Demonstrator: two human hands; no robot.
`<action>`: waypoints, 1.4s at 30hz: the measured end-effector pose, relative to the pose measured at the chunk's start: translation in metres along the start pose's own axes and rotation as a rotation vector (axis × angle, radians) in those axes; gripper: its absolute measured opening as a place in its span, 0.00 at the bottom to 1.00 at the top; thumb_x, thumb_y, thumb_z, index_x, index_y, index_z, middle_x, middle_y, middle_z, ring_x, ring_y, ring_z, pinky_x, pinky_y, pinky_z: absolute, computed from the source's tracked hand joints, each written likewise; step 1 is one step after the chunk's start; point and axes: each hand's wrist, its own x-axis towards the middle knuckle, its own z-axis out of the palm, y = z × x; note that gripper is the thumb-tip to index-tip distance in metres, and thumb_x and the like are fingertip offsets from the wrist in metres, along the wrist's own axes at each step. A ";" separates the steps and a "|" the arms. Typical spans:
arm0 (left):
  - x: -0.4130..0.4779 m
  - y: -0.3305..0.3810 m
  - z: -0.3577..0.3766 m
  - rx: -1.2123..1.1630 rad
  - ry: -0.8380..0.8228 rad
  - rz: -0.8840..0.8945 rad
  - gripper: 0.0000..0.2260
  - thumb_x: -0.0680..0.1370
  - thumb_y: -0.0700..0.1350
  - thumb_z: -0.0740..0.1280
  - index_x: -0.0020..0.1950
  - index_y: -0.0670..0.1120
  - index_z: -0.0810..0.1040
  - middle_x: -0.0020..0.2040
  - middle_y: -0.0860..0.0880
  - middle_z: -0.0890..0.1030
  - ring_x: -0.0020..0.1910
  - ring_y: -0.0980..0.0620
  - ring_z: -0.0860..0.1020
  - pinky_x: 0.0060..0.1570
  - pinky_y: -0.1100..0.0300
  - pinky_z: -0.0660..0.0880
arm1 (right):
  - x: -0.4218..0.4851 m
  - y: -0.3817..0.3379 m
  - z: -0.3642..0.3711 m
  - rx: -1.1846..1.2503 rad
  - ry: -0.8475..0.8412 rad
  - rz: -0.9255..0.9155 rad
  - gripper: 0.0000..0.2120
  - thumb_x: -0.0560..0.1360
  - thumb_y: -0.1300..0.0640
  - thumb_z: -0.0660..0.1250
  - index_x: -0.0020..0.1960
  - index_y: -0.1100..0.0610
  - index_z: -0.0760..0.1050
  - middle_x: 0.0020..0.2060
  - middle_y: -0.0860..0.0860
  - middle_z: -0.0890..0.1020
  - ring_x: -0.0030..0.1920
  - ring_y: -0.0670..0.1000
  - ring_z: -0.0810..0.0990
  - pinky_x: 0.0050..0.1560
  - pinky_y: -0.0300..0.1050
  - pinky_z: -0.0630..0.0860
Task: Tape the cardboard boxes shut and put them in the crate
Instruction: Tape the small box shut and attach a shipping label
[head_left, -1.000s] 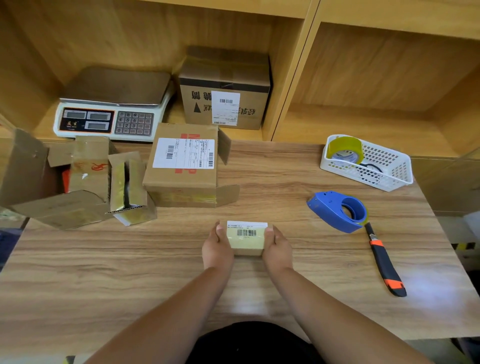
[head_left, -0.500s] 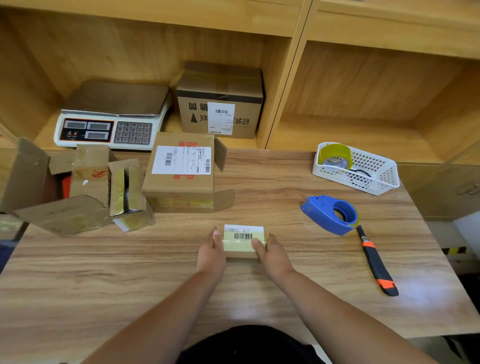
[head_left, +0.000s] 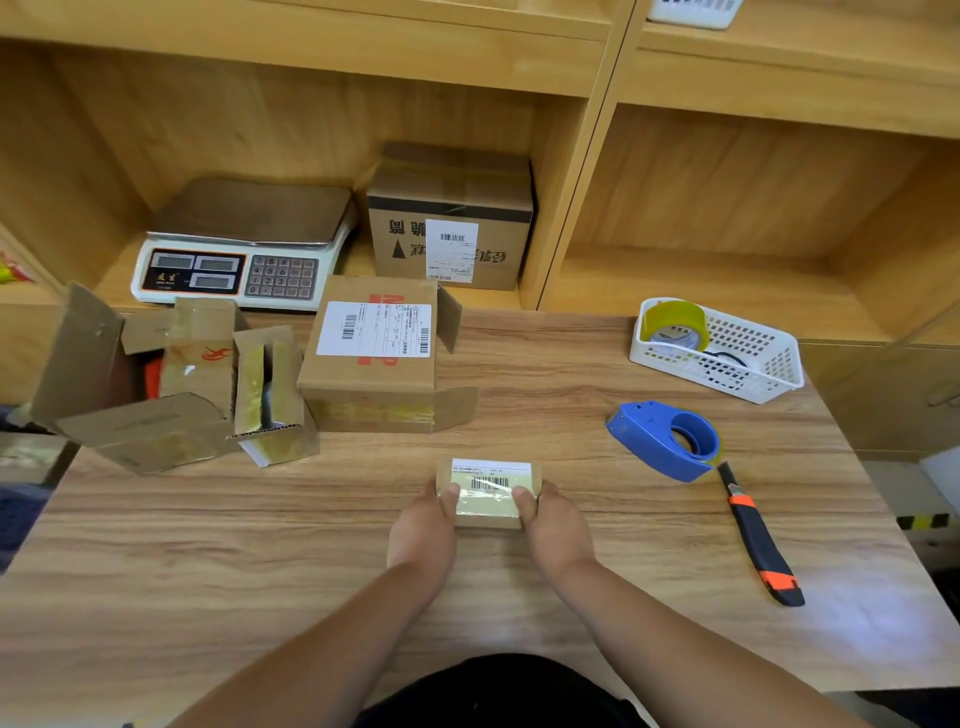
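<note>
We hold the small cardboard box (head_left: 488, 496) with both hands. It lies flat on the surface (head_left: 519, 597), midway between the left and right edges and nearer the front edge than the back. Its top face carries a white barcode label under clear tape.

The left hand (head_left: 423, 530) grips the left end of the box and the right hand (head_left: 558, 530) grips the right end. On each hand the fingers curl round the box, with the thumb lying on the top face.

A blue tape dispenser (head_left: 665, 439) stands toward the right edge, well apart from the box. A black and orange utility knife (head_left: 758, 535) lies just in front of it. A white plastic basket (head_left: 763, 382) at the back right corner contains a yellow tape roll (head_left: 675, 325).

A labelled cardboard box (head_left: 374, 358) with loose side flaps sits near the back edge, left of centre. Two opened cardboard boxes (head_left: 140, 415) (head_left: 270, 400) sit beside it at the left edge.

On the shelf (head_left: 675, 280) behind the surface, a weighing scale (head_left: 244, 244) stands beside a taped carton (head_left: 452, 218).
</note>
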 end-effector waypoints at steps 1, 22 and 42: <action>-0.001 0.000 -0.001 0.006 0.007 -0.007 0.21 0.83 0.53 0.49 0.74 0.46 0.62 0.56 0.41 0.80 0.55 0.41 0.77 0.49 0.56 0.72 | 0.000 0.001 0.001 0.069 -0.022 -0.018 0.24 0.82 0.48 0.53 0.68 0.65 0.66 0.61 0.61 0.77 0.62 0.59 0.74 0.57 0.46 0.69; 0.008 -0.015 0.001 -0.438 -0.099 -0.089 0.26 0.75 0.42 0.61 0.70 0.64 0.66 0.57 0.59 0.81 0.51 0.57 0.78 0.46 0.62 0.71 | 0.007 0.025 0.005 0.406 0.161 0.052 0.23 0.71 0.67 0.62 0.30 0.41 0.79 0.26 0.39 0.77 0.34 0.46 0.74 0.34 0.33 0.66; 0.030 0.000 0.002 -0.352 -0.052 -0.054 0.16 0.81 0.48 0.59 0.69 0.51 0.68 0.59 0.52 0.78 0.58 0.50 0.74 0.49 0.61 0.65 | 0.037 0.003 0.004 0.330 0.064 -0.095 0.13 0.81 0.56 0.58 0.59 0.59 0.77 0.42 0.50 0.80 0.43 0.51 0.75 0.39 0.37 0.62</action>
